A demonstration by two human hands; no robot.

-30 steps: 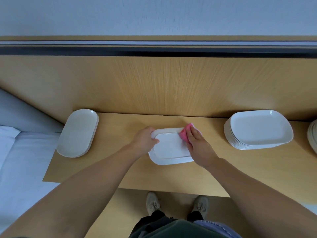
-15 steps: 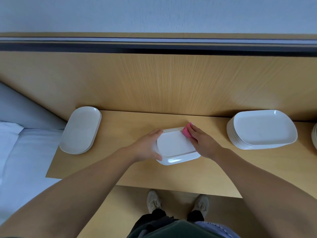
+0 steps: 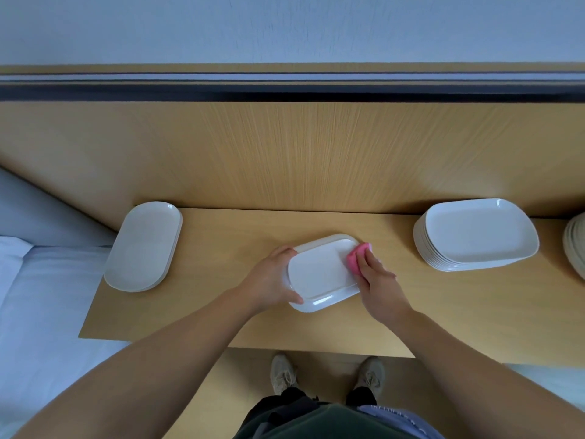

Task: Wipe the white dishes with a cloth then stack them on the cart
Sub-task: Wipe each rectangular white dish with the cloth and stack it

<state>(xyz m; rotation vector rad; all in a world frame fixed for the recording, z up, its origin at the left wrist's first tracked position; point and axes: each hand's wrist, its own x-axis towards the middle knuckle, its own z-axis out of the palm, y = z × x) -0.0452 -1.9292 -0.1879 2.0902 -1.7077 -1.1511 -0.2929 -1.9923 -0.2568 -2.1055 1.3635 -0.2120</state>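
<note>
My left hand (image 3: 272, 280) clamped the white dish (image 3: 323, 274) by its left edge to steady it on the table (image 3: 221, 236) while my right hand (image 3: 376, 280), curled on the pink cloth (image 3: 354, 260), pressed it to the right rim, between the oval dishes (image 3: 144, 245) and the tall stack (image 3: 478, 236).

The scene is lit brightly and evenly by diffuse light. Soft shadows are cast on the light wooden tabletop (image 3: 221, 248) beside the stack of white rectangular plates (image 3: 474, 236) and under the white rectangular dish (image 3: 319, 274), whose near rim is marked by faint glare. The pink cloth (image 3: 353, 259) is rendered slightly blurred. The dark horizontal wall band (image 3: 285, 96) is bowed by wide-angle distortion.
</note>
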